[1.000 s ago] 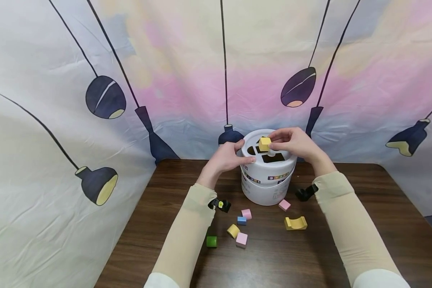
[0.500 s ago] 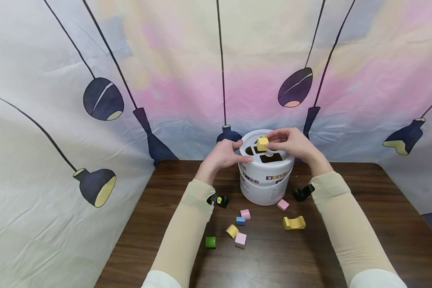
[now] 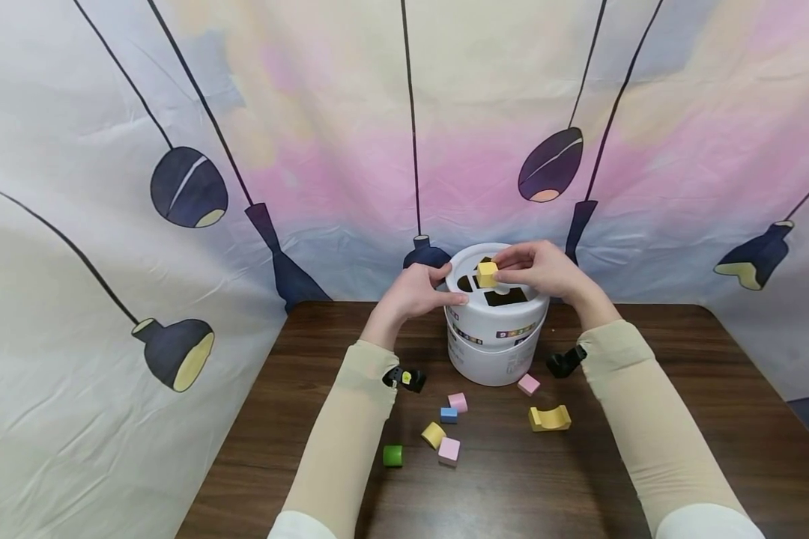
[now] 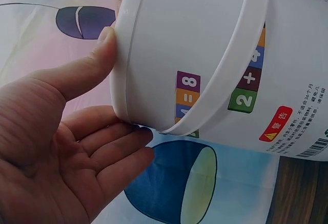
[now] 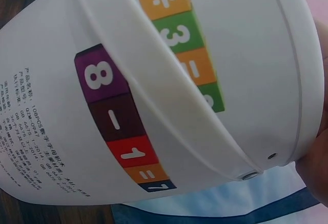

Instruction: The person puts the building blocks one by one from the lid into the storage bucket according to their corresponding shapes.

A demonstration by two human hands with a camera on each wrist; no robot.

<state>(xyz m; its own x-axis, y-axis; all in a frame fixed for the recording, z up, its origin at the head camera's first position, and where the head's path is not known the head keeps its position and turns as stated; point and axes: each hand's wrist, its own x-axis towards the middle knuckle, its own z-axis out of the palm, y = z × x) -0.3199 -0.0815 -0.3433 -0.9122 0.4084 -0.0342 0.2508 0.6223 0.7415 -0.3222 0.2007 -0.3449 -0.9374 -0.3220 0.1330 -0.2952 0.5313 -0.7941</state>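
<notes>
A white bucket [image 3: 488, 367] with printed number strips stands at the back of the table, its white lid [image 3: 468, 258] cut with shaped holes. Over those holes my right hand [image 3: 546, 269] pinches a yellow block [image 3: 487, 275] between thumb and fingers. My left hand [image 3: 418, 292] rests against the lid's left rim with fingers spread; in the left wrist view the thumb [image 4: 100, 55] touches the rim and the other fingers reach out below it, fairly straight. The right wrist view shows mainly the bucket's side [image 5: 246, 70], with part of the hand at the right edge and the block hidden.
In front of the bucket lie a pink block [image 3: 529, 385], a yellow arch block [image 3: 549, 419], a pink half-round block [image 3: 457, 402], a blue block [image 3: 449, 415], a yellow cylinder [image 3: 434, 435], a pink cube [image 3: 449, 451] and a green cylinder [image 3: 392, 456]. A patterned cloth [image 3: 350, 187] hangs behind.
The yellow block in my right hand has shifted slightly left and down over the lid. My left hand stays at the rim; the whole head view has drifted a little.
</notes>
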